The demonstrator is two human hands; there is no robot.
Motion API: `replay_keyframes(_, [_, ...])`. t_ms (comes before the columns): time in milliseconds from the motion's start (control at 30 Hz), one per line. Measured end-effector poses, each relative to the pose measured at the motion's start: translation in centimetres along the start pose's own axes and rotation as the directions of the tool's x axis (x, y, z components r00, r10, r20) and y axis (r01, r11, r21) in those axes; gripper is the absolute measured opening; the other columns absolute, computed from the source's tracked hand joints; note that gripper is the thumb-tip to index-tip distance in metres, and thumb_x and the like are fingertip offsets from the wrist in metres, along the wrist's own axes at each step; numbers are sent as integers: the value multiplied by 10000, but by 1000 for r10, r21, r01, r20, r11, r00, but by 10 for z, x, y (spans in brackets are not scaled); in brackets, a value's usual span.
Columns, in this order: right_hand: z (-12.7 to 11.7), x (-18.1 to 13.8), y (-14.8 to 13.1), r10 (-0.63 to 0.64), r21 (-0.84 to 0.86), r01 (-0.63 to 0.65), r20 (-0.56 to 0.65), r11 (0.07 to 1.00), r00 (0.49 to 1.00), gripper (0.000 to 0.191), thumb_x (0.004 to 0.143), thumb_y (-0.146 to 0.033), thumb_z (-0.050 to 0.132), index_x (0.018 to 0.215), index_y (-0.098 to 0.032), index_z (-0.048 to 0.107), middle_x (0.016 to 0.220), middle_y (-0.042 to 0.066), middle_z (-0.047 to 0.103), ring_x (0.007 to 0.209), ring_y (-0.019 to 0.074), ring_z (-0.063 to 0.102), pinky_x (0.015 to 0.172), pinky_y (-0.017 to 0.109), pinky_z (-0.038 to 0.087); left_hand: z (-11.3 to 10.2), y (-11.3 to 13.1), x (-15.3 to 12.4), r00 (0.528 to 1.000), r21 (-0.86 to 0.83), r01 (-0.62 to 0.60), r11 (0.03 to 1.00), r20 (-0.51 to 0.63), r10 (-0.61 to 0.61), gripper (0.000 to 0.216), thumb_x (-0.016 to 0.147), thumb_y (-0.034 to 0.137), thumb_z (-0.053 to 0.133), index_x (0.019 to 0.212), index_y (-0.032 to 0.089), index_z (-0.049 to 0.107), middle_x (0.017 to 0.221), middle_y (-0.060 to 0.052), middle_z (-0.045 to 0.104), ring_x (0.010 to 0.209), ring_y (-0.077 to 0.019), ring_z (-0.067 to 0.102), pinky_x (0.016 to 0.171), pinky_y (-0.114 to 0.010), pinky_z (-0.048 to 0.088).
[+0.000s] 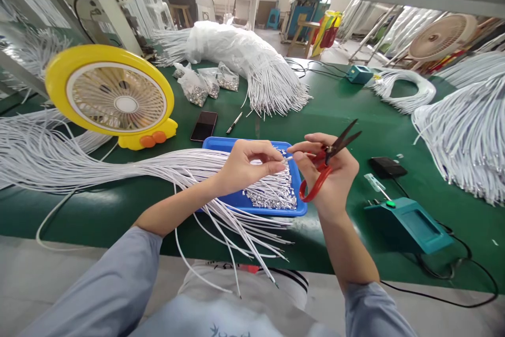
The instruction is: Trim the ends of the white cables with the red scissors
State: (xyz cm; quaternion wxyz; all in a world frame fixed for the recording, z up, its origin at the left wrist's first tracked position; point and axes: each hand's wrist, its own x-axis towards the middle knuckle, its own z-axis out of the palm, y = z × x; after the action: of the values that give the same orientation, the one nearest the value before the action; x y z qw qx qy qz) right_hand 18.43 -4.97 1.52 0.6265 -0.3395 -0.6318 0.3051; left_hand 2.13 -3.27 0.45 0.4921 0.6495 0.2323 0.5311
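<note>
White cable (289, 157), tip jutting from clamped left fingers (271, 168); right fingers (305, 166) around scissors (340, 143) (blades parted)

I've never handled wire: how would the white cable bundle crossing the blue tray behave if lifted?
The white cable bundle likely flexes: some strands curve off the green table. Its nearer ends may scatter, since they already fan out.

A yellow fan (126, 104) stands at the left, a dark phone (204, 126) lies near a pen (234, 123), and farther back are a beige fan (442, 37) and a blue stool (273, 18)
</note>
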Motion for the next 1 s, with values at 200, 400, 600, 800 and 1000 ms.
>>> replay_keyframes(200, [2, -1, -3, 13, -6, -13, 29, 1000, 1000, 237, 807, -145, 673, 1017, -247, 635, 759, -29, 699, 641, 104, 633, 578, 239, 468, 1, -3, -2, 981, 203, -135, 970, -112, 160, 136, 741, 244, 782, 729, 135, 702, 675, -20, 644, 608, -85, 499, 563, -214, 427])
replay_keyframes(400, [2, -4, -2, -12, -97, 14, 24, 995, 1000, 349, 702, -113, 766, 997, -257, 650, 781, -39, 707, 617, 97, 599, 560, 237, 444, 3, -5, -2, 977, 287, -124, 950, -130, 167, 176, 751, 270, 773, 707, 128, 679, 652, -13, 624, 587, -79, 472, 531, -201, 396])
replay_keyframes(600, [-2, -3, -2, 10, -136, -9, 5, 991, 1000, 320, 703, -133, 767, 981, -251, 660, 797, -25, 718, 623, 107, 610, 555, 245, 445, 2, -5, 0, 990, 220, -53, 974, -119, 81, 215, 759, 329, 758, 713, 128, 696, 662, -22, 640, 571, -75, 476, 517, -197, 403])
replay_keyframes(800, [-2, 0, -4, 71, -134, -68, 15, 989, 997, 282, 712, -209, 762, 968, -233, 646, 765, -14, 709, 629, 122, 629, 559, 249, 457, -2, -5, 3, 993, -27, 70, 997, 93, -67, 305, 793, 408, 712, 734, 109, 705, 667, -45, 667, 588, -92, 561, 551, -211, 469])
replay_keyframes(1000, [-14, 8, 47, 129, -267, -149, -91, 952, 987, 315, 700, -260, 713, 987, -189, 605, 791, 7, 700, 701, 139, 643, 659, 269, 502, -5, 16, -7, 991, 111, -129, 985, 43, 125, 198, 821, 311, 691, 773, 120, 704, 706, -52, 669, 634, -103, 570, 591, -220, 486])
